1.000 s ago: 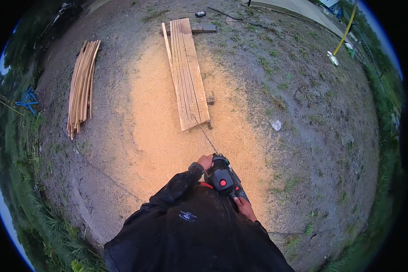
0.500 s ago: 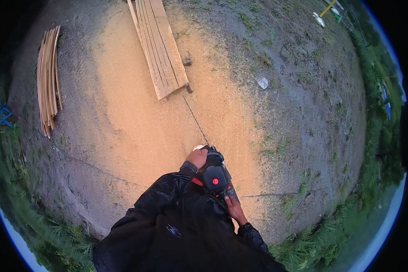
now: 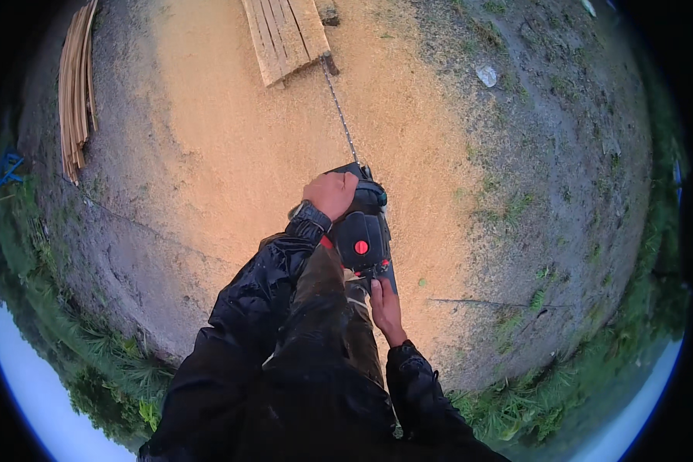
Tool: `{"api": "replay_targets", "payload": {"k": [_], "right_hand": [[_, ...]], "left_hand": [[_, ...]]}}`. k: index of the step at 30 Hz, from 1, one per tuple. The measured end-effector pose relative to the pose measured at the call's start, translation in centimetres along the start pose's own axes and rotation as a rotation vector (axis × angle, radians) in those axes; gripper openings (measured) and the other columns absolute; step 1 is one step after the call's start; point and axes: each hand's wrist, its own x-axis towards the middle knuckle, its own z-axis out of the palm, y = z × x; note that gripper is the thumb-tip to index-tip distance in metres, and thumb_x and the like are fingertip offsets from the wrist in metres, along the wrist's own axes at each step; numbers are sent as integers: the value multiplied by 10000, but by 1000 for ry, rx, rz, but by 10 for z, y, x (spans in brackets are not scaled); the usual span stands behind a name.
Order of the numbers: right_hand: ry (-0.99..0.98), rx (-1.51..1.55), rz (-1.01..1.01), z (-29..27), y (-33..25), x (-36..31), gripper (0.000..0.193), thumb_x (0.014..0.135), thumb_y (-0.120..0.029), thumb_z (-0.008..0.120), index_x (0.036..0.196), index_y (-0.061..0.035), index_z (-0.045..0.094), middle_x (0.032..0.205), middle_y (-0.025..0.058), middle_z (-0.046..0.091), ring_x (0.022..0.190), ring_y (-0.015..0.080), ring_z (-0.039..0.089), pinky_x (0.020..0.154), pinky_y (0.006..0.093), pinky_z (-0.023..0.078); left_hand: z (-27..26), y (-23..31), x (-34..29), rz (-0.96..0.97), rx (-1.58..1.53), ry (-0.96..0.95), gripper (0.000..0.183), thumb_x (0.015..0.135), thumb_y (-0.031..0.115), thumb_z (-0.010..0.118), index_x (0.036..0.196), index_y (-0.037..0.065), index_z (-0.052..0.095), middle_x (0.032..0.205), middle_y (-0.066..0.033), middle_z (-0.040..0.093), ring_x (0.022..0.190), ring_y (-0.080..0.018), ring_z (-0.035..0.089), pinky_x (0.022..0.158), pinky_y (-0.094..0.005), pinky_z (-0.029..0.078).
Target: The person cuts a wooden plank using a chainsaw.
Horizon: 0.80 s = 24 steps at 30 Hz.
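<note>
A black chainsaw (image 3: 359,229) with a round red knob on top is held out in front of my legs, its narrow bar and chain pointing away. My left hand (image 3: 333,194) is wrapped round its front handle. At the rear handle my right hand (image 3: 386,309) grips, with the thumb along the top and the other fingers hidden beneath. The bar's tip reaches to the near right corner of a stack of sawn planks (image 3: 289,35), next to a dark block (image 3: 330,65) under that corner. Whether the bar touches the wood, I cannot tell.
Orange sawdust (image 3: 231,131) covers the ground around the planks and under the saw. A bundle of thin wooden strips (image 3: 77,92) lies at the far left, with a blue stand (image 3: 8,171) beyond it. A pale lump (image 3: 487,75) lies on the gravel to the right. Grass rims the area.
Both hands have moved forward with the chainsaw, and its bar tip now reaches the end of the planks. The view has shifted, so my legs show more.
</note>
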Motion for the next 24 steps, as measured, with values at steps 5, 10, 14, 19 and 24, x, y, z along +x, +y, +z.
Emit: {"api": "replay_targets", "payload": {"k": [5, 10, 14, 19, 24], "right_hand": [[52, 44, -89, 20, 20, 20, 507, 1068, -471, 404, 1279, -38, 563, 997, 331, 673, 971, 526, 639, 828, 557, 478], [69, 43, -97, 31, 25, 36, 503, 1072, -459, 402, 1286, -31, 557, 1030, 332, 670, 1010, 525, 628, 857, 540, 473], [85, 17, -65, 30, 41, 51, 485, 1071, -445, 412, 1281, -32, 556, 1041, 330, 673, 1038, 530, 621, 868, 545, 471], [68, 10, -72, 37, 34, 57, 473, 1069, -448, 412, 1266, -44, 560, 1064, 329, 674, 1050, 540, 614, 879, 551, 469], [136, 7, -143, 40, 44, 63, 481, 1068, -453, 409, 1270, -43, 558, 1050, 334, 674, 1046, 546, 612, 876, 570, 464]], "left_hand": [[20, -18, 7, 82, 12, 21, 546, 974, 433, 396, 857, 14, 726, 867, -270, 690, 836, -483, 673, 774, -544, 538], [36, -30, 20, 54, 35, 41, 544, 976, 430, 384, 880, 18, 727, 899, -267, 692, 867, -486, 666, 784, -540, 533], [49, -31, 24, 74, 29, 60, 550, 976, 424, 371, 881, 17, 727, 904, -268, 690, 861, -495, 660, 789, -542, 532], [46, -40, 30, 62, 49, 46, 540, 974, 414, 371, 890, 18, 728, 917, -271, 690, 869, -498, 660, 803, -543, 530], [50, -34, 37, 27, 85, -35, 537, 970, 422, 368, 992, 48, 752, 996, -251, 713, 952, -475, 677, 877, -537, 537]]}}
